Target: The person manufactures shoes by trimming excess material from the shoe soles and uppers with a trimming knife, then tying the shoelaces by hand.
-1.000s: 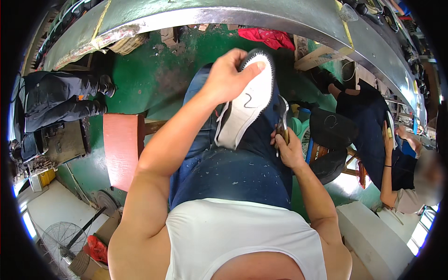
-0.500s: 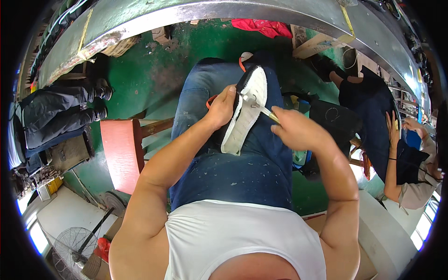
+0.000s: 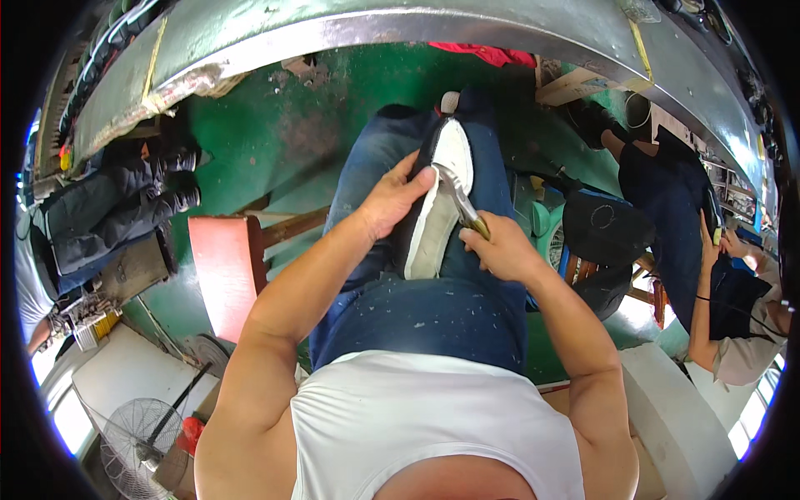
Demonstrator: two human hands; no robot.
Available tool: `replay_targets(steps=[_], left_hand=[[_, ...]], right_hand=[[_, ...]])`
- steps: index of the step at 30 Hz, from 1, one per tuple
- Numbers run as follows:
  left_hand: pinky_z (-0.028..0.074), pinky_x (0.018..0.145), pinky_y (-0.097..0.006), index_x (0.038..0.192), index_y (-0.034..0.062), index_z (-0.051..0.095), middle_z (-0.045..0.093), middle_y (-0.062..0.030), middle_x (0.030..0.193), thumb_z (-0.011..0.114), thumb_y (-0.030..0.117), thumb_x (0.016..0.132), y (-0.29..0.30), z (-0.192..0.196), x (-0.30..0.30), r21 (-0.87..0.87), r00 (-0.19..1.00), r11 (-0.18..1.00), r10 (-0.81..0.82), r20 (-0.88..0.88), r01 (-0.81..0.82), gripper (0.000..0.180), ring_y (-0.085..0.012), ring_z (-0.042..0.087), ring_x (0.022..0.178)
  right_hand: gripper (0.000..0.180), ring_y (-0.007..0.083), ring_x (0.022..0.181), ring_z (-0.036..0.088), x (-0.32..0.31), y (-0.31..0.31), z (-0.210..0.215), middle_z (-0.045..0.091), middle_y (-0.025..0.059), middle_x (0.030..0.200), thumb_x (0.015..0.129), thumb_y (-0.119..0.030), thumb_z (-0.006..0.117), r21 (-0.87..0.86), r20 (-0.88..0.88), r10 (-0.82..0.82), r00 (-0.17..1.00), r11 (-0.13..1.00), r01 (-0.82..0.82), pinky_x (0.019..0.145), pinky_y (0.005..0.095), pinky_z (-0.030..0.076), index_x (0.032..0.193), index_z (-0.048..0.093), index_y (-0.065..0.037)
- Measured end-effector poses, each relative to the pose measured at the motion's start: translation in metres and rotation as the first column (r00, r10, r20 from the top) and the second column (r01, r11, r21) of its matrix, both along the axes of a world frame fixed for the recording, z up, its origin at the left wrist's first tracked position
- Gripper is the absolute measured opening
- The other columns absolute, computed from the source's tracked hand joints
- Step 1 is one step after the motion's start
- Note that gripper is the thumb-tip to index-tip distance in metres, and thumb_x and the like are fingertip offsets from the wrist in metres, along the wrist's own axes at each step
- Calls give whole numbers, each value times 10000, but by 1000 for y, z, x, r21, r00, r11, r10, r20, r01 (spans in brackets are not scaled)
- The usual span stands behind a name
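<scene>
A shoe upper on a last lies along my lap, its white underside facing up and one end pointing away from me. Dark material with a pale turned edge runs along its left side. My left hand is wrapped round that side, thumb pressed on the edge near the middle. In my right hand are metal lasting pincers, gripped by the yellowish handle. Their curved head rests against the underside, close to my left thumb. Whether the jaws pinch the edge, I cannot tell.
A metal-edged bench curves across the far side. To my left stands a pink-topped stool, with a wire fan at lower left. Dark bags lie to my right. Another person works at far right, and someone's legs show at left.
My right hand has come down and slightly left, turning the pincers so the handle points more toward me. The left hand still holds the shoe, its thumb now over the edge by the tool.
</scene>
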State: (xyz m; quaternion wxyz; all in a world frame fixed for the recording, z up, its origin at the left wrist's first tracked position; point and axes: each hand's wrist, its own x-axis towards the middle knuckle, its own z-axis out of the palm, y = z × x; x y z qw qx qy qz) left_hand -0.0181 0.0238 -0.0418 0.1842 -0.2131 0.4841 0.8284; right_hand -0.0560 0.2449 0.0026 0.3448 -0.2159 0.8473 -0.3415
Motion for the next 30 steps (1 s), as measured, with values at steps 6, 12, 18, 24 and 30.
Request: replay_targets(steps=[6, 12, 18, 24, 30], left_hand=[[431, 1056, -344, 1496, 78, 413, 593, -64, 1334, 701, 349, 943, 6, 1, -7, 96, 993, 993, 58, 104, -68, 680, -174, 559, 1203], [485, 979, -324, 1423, 38, 481, 652, -64, 1220, 718, 285, 924, 12, 8, -20, 16, 988, 999, -38, 148, 36, 605, -161, 615, 1101], [506, 936, -337, 1336, -47, 508, 658, -124, 1173, 738, 244, 879, 17, 17, -36, -223, 955, 958, -119, 270, 183, 589, -196, 639, 1046], [512, 910, -336, 1286, -53, 535, 663, -156, 1163, 769, 264, 807, 26, 18, -39, -463, 936, 839, -141, 324, 286, 621, -225, 648, 1051], [526, 920, -365, 1326, -23, 519, 661, -138, 1187, 768, 245, 838, 7, 10, -47, -318, 917, 878, -265, 299, 358, 609, -236, 655, 1052]], right_hand=[[223, 87, 513, 506, 5, 5, -10, 621, 32, 775, 1000, -239, 584, -114, 715, -199, 671, 913, 393, 458, 247, 414, 979, 610, -19], [262, 99, 619, 559, 5, 36, -25, 634, 72, 869, 986, -203, 603, -59, 940, -146, 308, 819, 571, 451, 204, 381, 1100, 573, 31], [309, 148, 768, 633, -38, 62, 10, 633, 115, 977, 977, -184, 616, 10, 886, -171, 432, 937, 349, 445, 223, 414, 1125, 554, 80], [313, 173, 694, 640, -64, 34, 35, 681, 84, 831, 1044, -288, 448, -75, 401, -141, 905, 980, 186, 554, 275, 486, 1046, 593, -11], [392, 379, 694, 627, -64, 29, 15, 634, 195, 726, 1008, -347, 521, 21, 64, 95, 993, 995, -96, 692, 453, 484, 919, 579, 30]])
